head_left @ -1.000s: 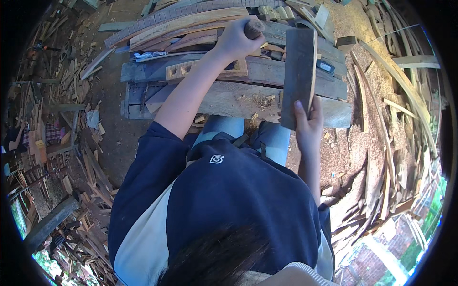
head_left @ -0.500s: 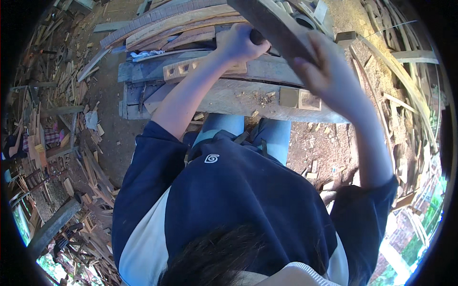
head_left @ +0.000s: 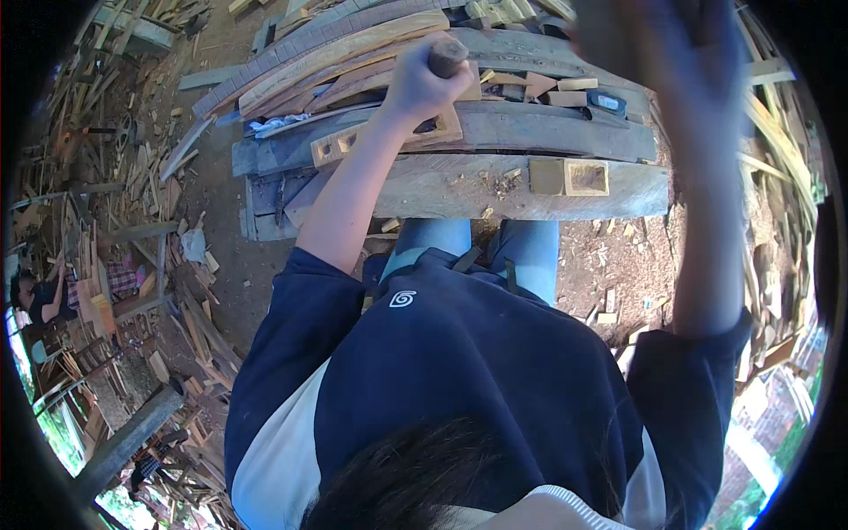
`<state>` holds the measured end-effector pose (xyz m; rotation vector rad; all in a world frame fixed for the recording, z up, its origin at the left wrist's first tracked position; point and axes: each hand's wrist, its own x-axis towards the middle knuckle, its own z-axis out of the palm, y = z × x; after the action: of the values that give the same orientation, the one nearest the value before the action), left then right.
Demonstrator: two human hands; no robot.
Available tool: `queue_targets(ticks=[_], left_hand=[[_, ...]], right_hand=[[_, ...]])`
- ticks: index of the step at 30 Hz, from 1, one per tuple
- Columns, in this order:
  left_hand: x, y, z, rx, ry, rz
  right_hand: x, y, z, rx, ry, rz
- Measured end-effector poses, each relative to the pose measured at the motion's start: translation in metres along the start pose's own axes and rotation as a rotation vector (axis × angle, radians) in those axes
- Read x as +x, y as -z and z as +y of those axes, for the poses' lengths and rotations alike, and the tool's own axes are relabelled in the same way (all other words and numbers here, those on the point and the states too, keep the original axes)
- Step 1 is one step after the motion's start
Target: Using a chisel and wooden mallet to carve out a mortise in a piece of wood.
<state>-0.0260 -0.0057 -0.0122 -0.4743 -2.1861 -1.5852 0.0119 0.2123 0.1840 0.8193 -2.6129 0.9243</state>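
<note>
My left hand (head_left: 422, 88) is closed around a chisel handle (head_left: 449, 57), held upright with its round end showing above my fist. Its blade is hidden beneath the hand. Under that wrist lies a wooden piece with rectangular mortises (head_left: 331, 150), partly covered by my forearm. My right hand (head_left: 702, 88), smeared by motion, is raised at the upper right, gripping a thick dark length of wood (head_left: 616, 40), which is blurred too. Closer to me, a wood block with a square recess (head_left: 586, 178) sits on the bench plank (head_left: 640, 190) among chips.
Long curved boards (head_left: 344, 55) are stacked across the back of the bench. A small dark blue case (head_left: 608, 103) lies among offcuts at the back right. Scrap wood (head_left: 132, 159) litters the ground at left, where another person (head_left: 49, 296) is seen far off.
My right hand has swung up and to the right with the dark length of wood, away from the chisel. My left hand keeps its grip; the whole view has shifted slightly.
</note>
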Motion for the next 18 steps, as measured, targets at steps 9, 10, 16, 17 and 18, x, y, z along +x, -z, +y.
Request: queue_targets(ticks=[9,10,16,17,18], left_hand=[[-0.015,0.014,-0.007,-0.162,0.017,0.059],[-0.018,0.027,-0.011,-0.289,0.085,0.076],[-0.051,0.067,-0.030,-0.648,0.016,0.415],[-0.056,0.071,-0.033,-0.682,-0.004,0.512],[-0.065,0.073,-0.033,-0.648,0.034,0.689]], right_hand=[[-0.041,0.007,0.029,0.493,-0.389,-0.205],[-0.055,0.010,0.038,0.555,-0.394,-0.137],[-0.124,-0.022,0.059,0.832,-0.666,-0.054],[-0.133,-0.035,0.061,0.934,-0.627,-0.064],[-0.143,-0.050,0.063,0.983,-0.711,-0.018]])
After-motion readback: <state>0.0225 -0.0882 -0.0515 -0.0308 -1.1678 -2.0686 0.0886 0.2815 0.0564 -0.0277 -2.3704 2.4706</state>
